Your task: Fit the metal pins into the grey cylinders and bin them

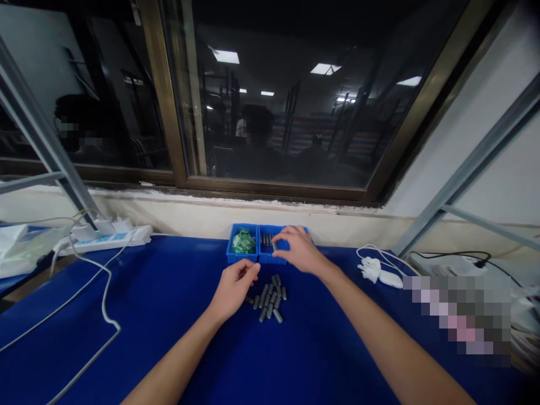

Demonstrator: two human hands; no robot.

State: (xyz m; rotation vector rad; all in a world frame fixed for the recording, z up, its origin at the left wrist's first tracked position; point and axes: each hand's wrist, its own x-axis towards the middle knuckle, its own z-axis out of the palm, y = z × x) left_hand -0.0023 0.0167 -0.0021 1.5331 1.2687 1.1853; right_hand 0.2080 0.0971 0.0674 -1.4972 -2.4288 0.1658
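Observation:
My right hand (299,250) pinches a small grey cylinder (274,246) over the right blue bin (272,260). Several similar cylinders stand in a row inside that bin, which is partly hidden by the hand. Close in front of the left blue bin (242,259), my left hand (233,288) has its fingers curled and the thumb against them; whatever they hold, if anything, is hidden. To the right of this hand a loose pile of dark grey cylinders (270,299) lies on the blue table. Green, shiny pieces (243,242) fill the left bin.
A white power strip (113,239) with plugs sits at the back left, its cables running across the blue table (169,315). A white adapter (390,279) and cord lie at the right. Behind the bins are a low wall and a dark window (278,152); metal posts slant at both sides.

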